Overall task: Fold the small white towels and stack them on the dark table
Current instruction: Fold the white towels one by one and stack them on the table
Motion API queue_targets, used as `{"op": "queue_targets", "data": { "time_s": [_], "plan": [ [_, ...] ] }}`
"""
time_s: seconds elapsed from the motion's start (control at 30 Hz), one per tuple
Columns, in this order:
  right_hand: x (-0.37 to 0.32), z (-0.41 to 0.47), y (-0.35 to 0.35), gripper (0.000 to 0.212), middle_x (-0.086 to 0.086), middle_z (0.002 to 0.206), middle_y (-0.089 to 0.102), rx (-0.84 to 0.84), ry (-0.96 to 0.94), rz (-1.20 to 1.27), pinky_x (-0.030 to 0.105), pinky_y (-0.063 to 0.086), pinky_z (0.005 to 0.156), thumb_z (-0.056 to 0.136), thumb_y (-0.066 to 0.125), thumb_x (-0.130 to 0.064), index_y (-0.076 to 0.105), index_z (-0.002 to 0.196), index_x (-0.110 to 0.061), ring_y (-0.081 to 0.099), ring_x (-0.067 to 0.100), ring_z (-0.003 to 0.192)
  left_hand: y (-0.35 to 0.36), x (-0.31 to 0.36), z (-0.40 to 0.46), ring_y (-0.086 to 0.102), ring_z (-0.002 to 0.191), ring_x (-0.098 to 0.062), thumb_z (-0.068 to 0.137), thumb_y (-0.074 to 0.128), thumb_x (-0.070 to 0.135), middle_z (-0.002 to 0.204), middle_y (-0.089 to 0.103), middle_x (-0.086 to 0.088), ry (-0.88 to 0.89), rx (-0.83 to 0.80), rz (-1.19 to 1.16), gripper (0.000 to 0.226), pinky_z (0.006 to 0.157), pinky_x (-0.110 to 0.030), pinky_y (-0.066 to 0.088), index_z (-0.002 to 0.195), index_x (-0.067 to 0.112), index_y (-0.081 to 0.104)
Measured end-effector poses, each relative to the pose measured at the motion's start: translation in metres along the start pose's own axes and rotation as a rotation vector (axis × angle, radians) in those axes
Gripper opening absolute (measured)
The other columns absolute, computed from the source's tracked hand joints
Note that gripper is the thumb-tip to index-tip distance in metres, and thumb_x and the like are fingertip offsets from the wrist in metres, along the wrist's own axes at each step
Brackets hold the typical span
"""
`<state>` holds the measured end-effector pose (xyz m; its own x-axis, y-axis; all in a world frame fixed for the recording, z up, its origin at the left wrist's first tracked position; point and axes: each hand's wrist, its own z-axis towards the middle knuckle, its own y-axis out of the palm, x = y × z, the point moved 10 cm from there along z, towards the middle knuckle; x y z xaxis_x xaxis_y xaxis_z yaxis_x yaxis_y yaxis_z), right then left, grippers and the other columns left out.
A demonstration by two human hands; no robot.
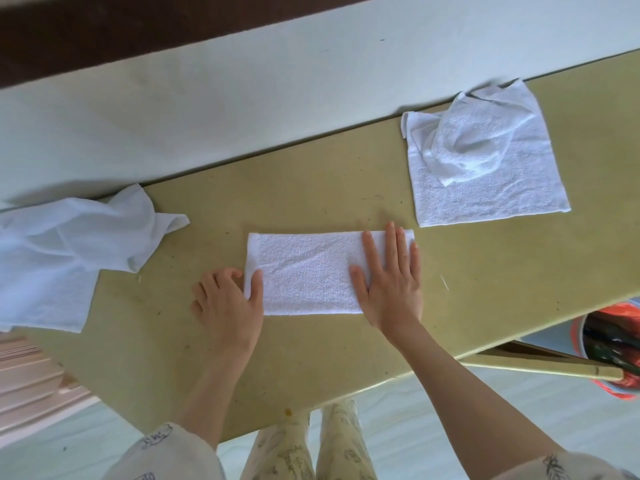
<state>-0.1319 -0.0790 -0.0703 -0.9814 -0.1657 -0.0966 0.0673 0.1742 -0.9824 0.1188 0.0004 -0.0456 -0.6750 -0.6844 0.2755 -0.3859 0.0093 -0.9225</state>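
1. While both hands are on it, the half-folded towel sits in the middle of the worktop, a long strip running left to right. The left hand pinches its left end, thumb on top and fingers curled at the edge. The right hand lies flat with straight fingers, pressing down the right end and gripping nothing.

2. Biggest risk, I reckon: if the left end gets flipped over while the flat palm lets up, the strip could slide on the smooth top and the edges land crooked. Terry is floppy too, so a one-corner lift may sag and leave a skewed fold.

3. Off to the left, a thin white cloth lies bunched and hangs past the near edge. A stray elbow could drag it onto the floor.

4. Further back on the right is another flat towel with a crumpled towel heaped on it, right up against the far edge. Grab the bottom one carelessly and the top one could tumble off the back.

5. No folded stack shows anywhere yet, so most of the job looks undone. Also, this top looks olive-yellow rather than dark, so can't tell if the stack belongs here.

6. Writing: no brand, label or tag readable on any towel. The sleeves and trousers have small printed doodles, too blurry to read.
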Motion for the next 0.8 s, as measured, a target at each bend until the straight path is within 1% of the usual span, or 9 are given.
{"op": "queue_targets", "data": {
  "time_s": [0.17, 0.23, 0.3, 0.37, 0.43, 0.5, 0.57, 0.63, 0.8],
  "plan": [
    [0.0, -0.001, -0.001, 0.062, 0.017, 0.155, 0.015, -0.01, 0.0, -0.011, 0.042, 0.002, 0.115, 0.093, 0.014, -0.051, 0.022, 0.147, -0.022, 0.01, 0.026, 0.145, 0.02, -0.004, 0.013, 0.038, 0.114, -0.03, 0.086, 0.056, 0.043, 0.116, 0.049, -0.013, -0.225, -0.158, -0.159, 0.039, 0.094, -0.041, 0.032, 0.105, 0.009, 0.059],
    [0.0, 0.0, 0.0, 0.062, 0.016, 0.156, 0.012, -0.023, 0.002, -0.011, 0.042, -0.002, 0.116, 0.093, 0.012, -0.051, 0.018, 0.148, -0.023, 0.006, 0.025, 0.145, 0.023, -0.002, 0.021, 0.045, 0.103, -0.029, 0.085, 0.056, 0.041, 0.098, 0.057, -0.011, -0.194, -0.178, -0.164, 0.03, 0.085, -0.041, 0.038, 0.086, 0.011, 0.06],
    [0.0, -0.001, -0.001, 0.063, 0.016, 0.156, 0.01, -0.023, 0.002, -0.008, 0.041, -0.003, 0.116, 0.093, 0.011, -0.052, 0.016, 0.148, -0.023, 0.005, 0.025, 0.146, 0.023, 0.006, 0.022, 0.049, 0.075, -0.026, 0.086, 0.055, 0.035, 0.071, 0.053, -0.003, -0.145, -0.208, -0.217, 0.027, 0.064, -0.032, 0.039, 0.07, 0.013, 0.05],
    [0.0, -0.001, -0.001, 0.063, 0.015, 0.157, 0.009, -0.032, 0.002, -0.008, 0.041, -0.004, 0.116, 0.093, 0.009, -0.052, 0.014, 0.148, -0.024, 0.003, 0.025, 0.146, 0.022, 0.006, 0.023, 0.049, 0.065, -0.019, 0.087, 0.058, 0.032, 0.072, 0.053, 0.001, -0.169, -0.235, -0.336, 0.021, 0.057, -0.028, 0.036, 0.082, 0.013, 0.052],
    [-0.001, -0.001, -0.001, 0.063, 0.015, 0.157, 0.008, -0.032, 0.002, -0.002, 0.041, -0.004, 0.116, 0.093, 0.009, -0.052, 0.012, 0.148, -0.024, 0.003, 0.025, 0.146, 0.019, 0.003, 0.025, 0.053, 0.07, -0.014, 0.086, 0.061, 0.032, 0.082, 0.059, 0.001, -0.198, -0.228, -0.45, 0.023, 0.062, -0.027, 0.039, 0.096, 0.012, 0.057],
    [-0.001, -0.001, -0.001, 0.063, 0.014, 0.157, 0.007, -0.033, 0.003, 0.0, 0.041, -0.004, 0.116, 0.092, 0.008, -0.052, 0.011, 0.148, -0.024, 0.001, 0.025, 0.146, 0.014, 0.006, 0.026, 0.046, 0.057, -0.012, 0.089, 0.058, 0.029, 0.064, 0.052, 0.003, -0.123, -0.21, -0.423, 0.02, 0.054, -0.024, 0.034, 0.077, 0.012, 0.057],
    [-0.001, -0.002, 0.0, 0.063, 0.013, 0.157, 0.005, -0.044, 0.002, -0.001, 0.041, -0.006, 0.116, 0.092, 0.007, -0.053, 0.009, 0.148, -0.025, -0.001, 0.024, 0.146, 0.009, 0.012, 0.021, 0.033, 0.047, -0.012, 0.093, 0.051, 0.026, 0.051, 0.037, 0.005, -0.028, -0.185, -0.31, 0.038, 0.047, -0.025, 0.023, 0.058, 0.016, 0.039],
    [-0.001, -0.002, 0.0, 0.063, 0.013, 0.157, 0.005, -0.039, 0.002, 0.006, 0.041, -0.006, 0.116, 0.092, 0.007, -0.053, 0.01, 0.148, -0.025, 0.0, 0.024, 0.146, 0.004, 0.017, 0.014, 0.033, 0.05, -0.015, 0.095, 0.045, 0.027, 0.052, 0.035, 0.004, 0.061, -0.132, -0.255, 0.04, 0.046, -0.027, 0.022, 0.059, 0.016, 0.034],
    [0.0, -0.002, 0.001, 0.063, 0.013, 0.157, 0.005, -0.039, -0.001, 0.013, 0.041, -0.006, 0.116, 0.092, 0.007, -0.053, 0.01, 0.148, -0.025, 0.0, 0.024, 0.146, 0.001, 0.018, 0.007, 0.035, 0.052, -0.01, 0.1, 0.035, 0.028, 0.057, 0.04, 0.006, 0.124, -0.061, -0.261, 0.03, 0.049, -0.028, 0.026, 0.081, 0.01, 0.049]
  ]
}}
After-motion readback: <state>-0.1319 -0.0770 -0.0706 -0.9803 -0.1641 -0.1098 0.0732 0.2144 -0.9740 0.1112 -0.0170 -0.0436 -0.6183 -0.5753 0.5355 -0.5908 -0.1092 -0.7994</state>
